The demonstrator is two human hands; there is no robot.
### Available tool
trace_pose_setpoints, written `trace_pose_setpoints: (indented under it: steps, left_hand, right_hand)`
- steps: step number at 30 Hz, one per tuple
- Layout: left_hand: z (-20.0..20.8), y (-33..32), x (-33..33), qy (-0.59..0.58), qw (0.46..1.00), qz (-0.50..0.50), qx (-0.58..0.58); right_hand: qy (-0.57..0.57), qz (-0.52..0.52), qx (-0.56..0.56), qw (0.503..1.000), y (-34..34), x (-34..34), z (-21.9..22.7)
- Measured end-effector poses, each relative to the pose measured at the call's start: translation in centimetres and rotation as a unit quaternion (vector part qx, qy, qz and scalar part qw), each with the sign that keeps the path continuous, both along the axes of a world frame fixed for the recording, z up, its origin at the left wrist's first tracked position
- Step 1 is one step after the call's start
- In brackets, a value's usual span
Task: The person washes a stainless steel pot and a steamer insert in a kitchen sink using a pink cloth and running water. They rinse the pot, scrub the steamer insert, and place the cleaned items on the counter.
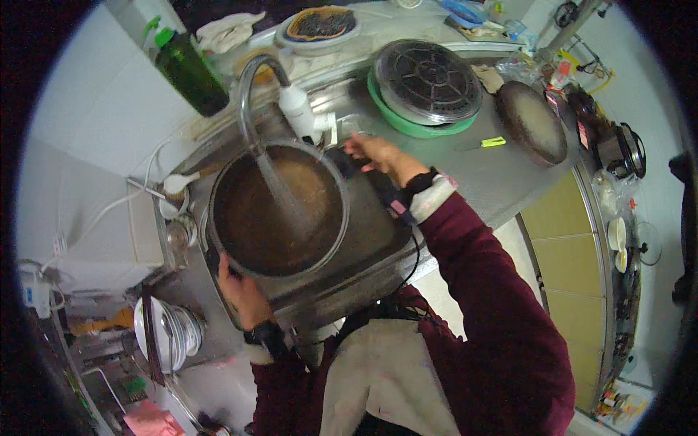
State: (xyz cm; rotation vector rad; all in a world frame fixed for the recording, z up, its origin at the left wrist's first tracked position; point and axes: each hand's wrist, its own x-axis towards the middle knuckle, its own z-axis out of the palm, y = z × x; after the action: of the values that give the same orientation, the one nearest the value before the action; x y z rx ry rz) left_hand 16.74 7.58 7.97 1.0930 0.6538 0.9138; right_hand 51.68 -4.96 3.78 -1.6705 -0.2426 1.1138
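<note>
A large round pot (240, 218) with a dark brown inside sits in the metal sink (374, 251). Water streams into it from the curved tap (249, 94), whose white body (297, 112) stands behind the pot. My left hand (243, 294) is closed at the pot's near left side, where a dark handle partly shows. Beside the tap's white lever and the pot's dark right-hand handle (342, 161), my right hand (379, 156) has its fingers bent but apart, with nothing visible in them. Whether it touches the lever is hard to see.
Right of the sink, a round dark lid (427, 80) lies on a green basin (429, 132). A knife with a yellow-green handle (493, 142) and a pan (532, 123) lie farther right. A green pump bottle (189, 73) stands back left; plates (163, 338) stand near left.
</note>
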Motion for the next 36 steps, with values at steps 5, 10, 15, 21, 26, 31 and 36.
trace_pose_setpoints:
  steps: [5, 10, 15, 21, 26, 31, 36]
  left_hand:
    - [0.8, 1.3, -0.8, 0.021, 0.996, 0.077, -0.032]
    - [-0.5, 2.1, -0.1, 0.005, 0.995, 0.079, -0.053]
    - [0.5, -1.4, 1.0, 0.020, 0.999, 0.045, 0.018]
    - [2.0, -5.6, 2.4, 0.242, 0.855, 0.026, 0.458]
    - [2.0, -8.1, 2.9, 0.280, 0.757, -0.041, 0.589]
    - [2.9, -10.5, 2.9, 0.278, 0.722, -0.033, 0.633]
    - [4.3, -13.3, 1.9, 0.362, 0.698, -0.016, 0.618]
  right_hand:
    - [0.163, 0.019, 0.169, 0.972, 3.0, 0.4, 0.8]
    - [-0.034, 0.015, 0.165, 0.986, 2.3, -0.3, 4.3]
    - [-0.700, -0.049, 0.076, 0.709, -3.8, 2.5, 9.7]
    - [-0.650, -0.055, -0.239, 0.720, -9.5, 11.5, 11.1]
    - [-0.583, 0.019, -0.287, 0.759, -9.8, 13.4, 11.6]
    - [-0.557, 0.064, -0.323, 0.762, -9.1, 13.4, 12.2]
    - [-0.585, -0.014, -0.262, 0.767, -9.3, 13.8, 13.4]
